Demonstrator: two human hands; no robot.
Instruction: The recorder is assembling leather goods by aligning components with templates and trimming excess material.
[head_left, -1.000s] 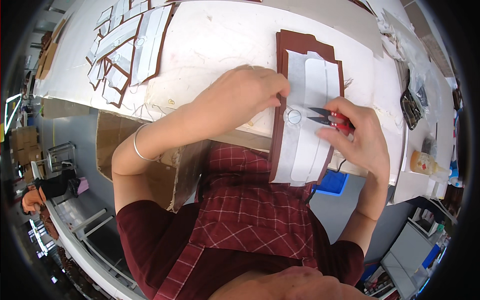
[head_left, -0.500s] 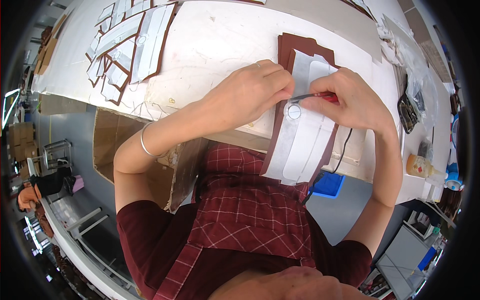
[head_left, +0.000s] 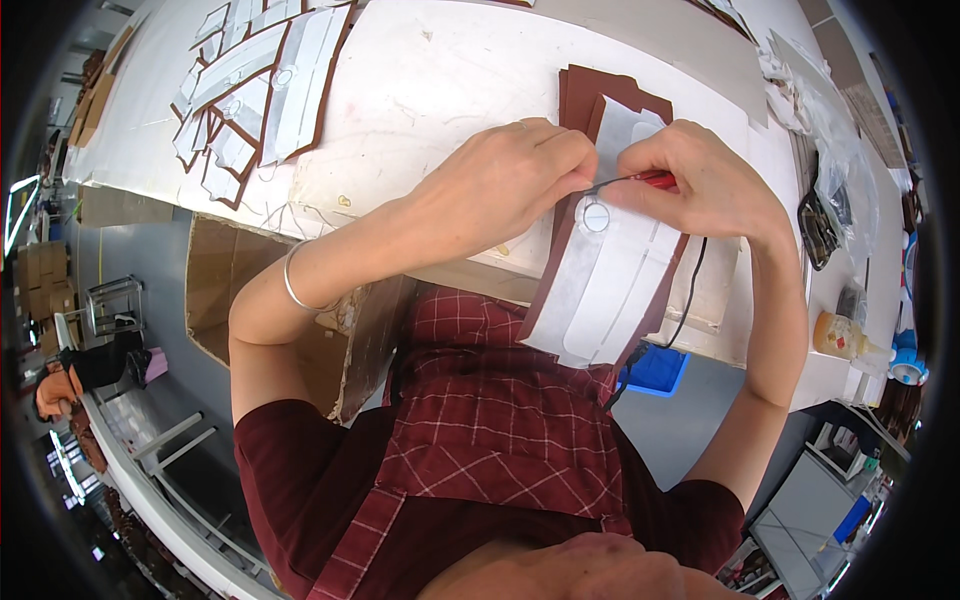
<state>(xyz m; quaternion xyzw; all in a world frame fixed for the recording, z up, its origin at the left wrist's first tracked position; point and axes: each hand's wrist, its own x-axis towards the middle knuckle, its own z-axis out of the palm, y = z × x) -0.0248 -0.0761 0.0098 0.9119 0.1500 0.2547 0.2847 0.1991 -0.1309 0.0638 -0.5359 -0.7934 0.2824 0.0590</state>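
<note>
Brown leather panel [head_left: 572,215] faced with white paper backing [head_left: 600,290], lying across the near edge of the white worktable [head_left: 420,90] and overhanging it toward the person's lap. A small round disc [head_left: 596,216] sits on the backing near its upper part. Right hand [head_left: 700,185] closed around a red-handled tool [head_left: 655,180], its thin dark metal tips pointing left, just above the disc. Left hand [head_left: 500,190] with fingers curled together, pinching at the tool tips and the panel edge; what lies between the fingertips is too small to tell. A thin black cord [head_left: 685,295] hangs off the table edge beside the panel. To work this step well, it seems best to keep the panel pressed flat with the left hand, hold the tips low and steady close to the disc, and avoid dragging the overhanging end. Further off: a stack of similar cut pieces [head_left: 260,80] at the far left of the table, a blue bin [head_left: 655,368] below the edge
</note>
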